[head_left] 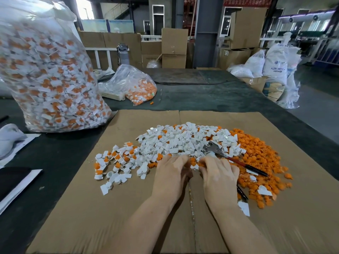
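On a brown cardboard sheet (128, 217) lies a heap of white plastic parts (183, 140), with loose orange caps (260, 158) heaped to its right. Fitted white-and-orange pieces (117, 158) are spread out at the left. Both hands meet at the heap's near edge, backs up and fingers curled. My left hand (172, 175) holds a small white part (194, 167) at its fingertips. My right hand (220, 175) curls over orange caps (200, 164); its fingertips are hidden. Pliers (216, 150) with red-black handles lie on the heap just beyond my right hand.
A tall clear bag (45, 79) full of white-and-orange pieces stands at the left. A smaller open bag (135, 87) lies behind, on the dark table cover (220, 96). Cardboard boxes (174, 48), a steel pillar and white sacks (277, 65) line the back and right.
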`<action>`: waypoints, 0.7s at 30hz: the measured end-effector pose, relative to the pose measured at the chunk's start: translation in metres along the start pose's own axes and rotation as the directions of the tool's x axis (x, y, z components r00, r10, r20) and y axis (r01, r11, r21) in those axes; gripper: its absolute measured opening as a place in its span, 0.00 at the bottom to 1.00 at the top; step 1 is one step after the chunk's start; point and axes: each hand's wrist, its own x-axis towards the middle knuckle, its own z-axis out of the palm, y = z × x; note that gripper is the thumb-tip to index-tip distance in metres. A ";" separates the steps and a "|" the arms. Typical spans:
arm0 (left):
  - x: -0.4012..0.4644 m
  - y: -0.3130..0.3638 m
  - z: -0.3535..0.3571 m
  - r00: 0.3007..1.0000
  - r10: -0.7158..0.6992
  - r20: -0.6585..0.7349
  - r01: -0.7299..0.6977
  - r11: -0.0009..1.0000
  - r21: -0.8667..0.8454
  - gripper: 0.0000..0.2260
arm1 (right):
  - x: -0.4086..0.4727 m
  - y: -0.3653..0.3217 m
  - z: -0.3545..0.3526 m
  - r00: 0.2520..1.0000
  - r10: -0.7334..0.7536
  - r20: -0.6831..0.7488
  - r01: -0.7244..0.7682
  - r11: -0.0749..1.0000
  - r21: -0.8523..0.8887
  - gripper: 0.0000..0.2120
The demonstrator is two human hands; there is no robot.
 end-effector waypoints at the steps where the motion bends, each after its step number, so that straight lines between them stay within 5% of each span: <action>1: 0.000 0.000 -0.002 0.999 -0.032 -0.034 0.030 0.999 -0.040 0.03 | 0.000 0.000 0.000 1.000 -0.006 0.000 0.006 1.000 0.008 0.10; 9: -0.002 0.001 -0.007 0.958 -0.285 0.032 0.280 0.906 -0.318 0.03 | 0.000 0.002 0.001 0.997 -0.075 -0.002 0.075 0.992 0.101 0.14; 13: 0.000 -0.002 -0.008 0.957 -0.290 0.030 0.283 0.899 -0.334 0.06 | 0.000 0.002 0.000 0.990 -0.131 -0.061 0.139 0.975 0.175 0.09; 18: 0.000 -0.003 -0.010 0.948 -0.316 0.051 0.309 0.861 -0.404 0.04 | 0.000 0.004 0.001 0.985 -0.174 0.014 0.169 0.971 0.170 0.21; 21: -0.001 -0.004 -0.009 0.946 -0.315 0.074 0.315 0.845 -0.433 0.05 | 0.000 0.002 0.000 0.985 -0.169 -0.017 0.170 0.969 0.179 0.16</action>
